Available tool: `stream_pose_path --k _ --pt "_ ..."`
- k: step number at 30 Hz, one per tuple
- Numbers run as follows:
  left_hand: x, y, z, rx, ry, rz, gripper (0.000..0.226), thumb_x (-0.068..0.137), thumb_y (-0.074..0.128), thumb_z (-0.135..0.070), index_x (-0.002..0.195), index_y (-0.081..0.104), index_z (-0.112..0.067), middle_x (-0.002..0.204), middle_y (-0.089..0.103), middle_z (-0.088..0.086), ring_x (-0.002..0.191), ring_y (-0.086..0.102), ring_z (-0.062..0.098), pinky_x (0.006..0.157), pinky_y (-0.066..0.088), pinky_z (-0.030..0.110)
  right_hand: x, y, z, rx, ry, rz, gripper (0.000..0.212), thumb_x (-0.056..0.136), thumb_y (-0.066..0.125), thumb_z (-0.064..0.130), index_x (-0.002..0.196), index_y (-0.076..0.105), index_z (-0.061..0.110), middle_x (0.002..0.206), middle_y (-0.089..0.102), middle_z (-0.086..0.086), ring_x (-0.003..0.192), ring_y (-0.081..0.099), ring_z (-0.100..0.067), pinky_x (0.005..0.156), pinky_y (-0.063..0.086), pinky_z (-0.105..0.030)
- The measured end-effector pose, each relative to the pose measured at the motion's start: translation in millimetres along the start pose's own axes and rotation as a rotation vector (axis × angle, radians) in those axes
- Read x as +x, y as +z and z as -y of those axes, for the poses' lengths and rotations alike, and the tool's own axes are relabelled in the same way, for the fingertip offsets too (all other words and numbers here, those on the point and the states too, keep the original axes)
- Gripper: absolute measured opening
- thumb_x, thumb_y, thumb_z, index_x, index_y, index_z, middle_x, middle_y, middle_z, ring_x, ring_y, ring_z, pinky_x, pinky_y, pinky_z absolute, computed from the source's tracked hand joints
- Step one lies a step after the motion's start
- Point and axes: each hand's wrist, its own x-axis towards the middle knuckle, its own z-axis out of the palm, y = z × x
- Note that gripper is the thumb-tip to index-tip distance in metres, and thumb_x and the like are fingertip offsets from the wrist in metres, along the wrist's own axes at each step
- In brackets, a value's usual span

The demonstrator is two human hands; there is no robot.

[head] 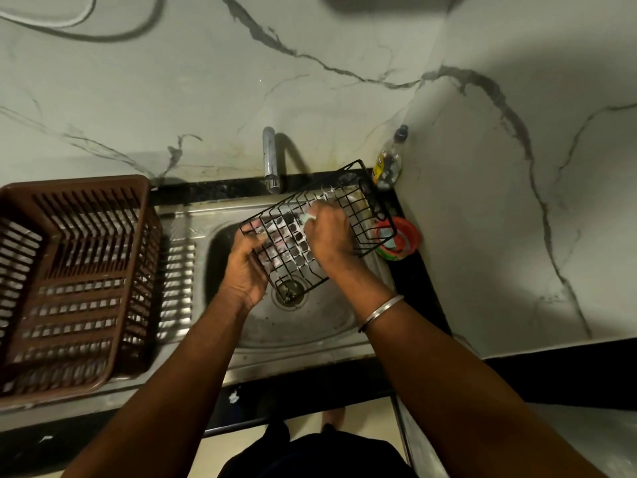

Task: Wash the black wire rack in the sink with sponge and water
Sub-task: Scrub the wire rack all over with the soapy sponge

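Two hands over the steel sink: left hand grips the black wire rack at nine o'clock, right hand presses a pale sponge on it.

- black wire rack: thin metal wire, black coated, foamy with white suds.
- sink: stainless steel, brushed, wet dull sheen.
- tap: polished chrome.
- dish basket: brown moulded plastic, slight gloss.
- wall: glossy marble-look slab, grey veins.
- counter: black speckled stone.
- bangle: shiny metal.
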Motion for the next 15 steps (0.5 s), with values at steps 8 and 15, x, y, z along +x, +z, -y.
stream_pose_path --k 8,15 --pt "-5.6 1.0 1.5 0.002 -0.015 0.043 0.064 0.083 0.066 -0.017 0.145 0.055 -0.008 0.123 0.072 0.017 0.111 0.071 0.033 0.092 0.061 0.048 14.0 7.2 4.3 0.229 0.04 -0.068 0.018 0.091 0.078 0.01 0.11 0.075 0.011 0.11 0.075 -0.004 0.098 0.071 -0.016 0.081 0.063 -0.029" --pt "-3.1 2.4 9.0 -0.024 -0.035 0.063 0.071 0.085 0.066 -0.013 0.152 0.045 0.001 0.128 0.067 0.018 0.118 0.066 0.034 0.1 0.056 0.051 0.6 24.4 8.5 0.201 0.075 -0.177 0.016 0.086 0.08 0.01 0.099 0.076 0.018 0.097 0.073 0.001 0.09 0.065 -0.017 0.074 0.061 -0.037"
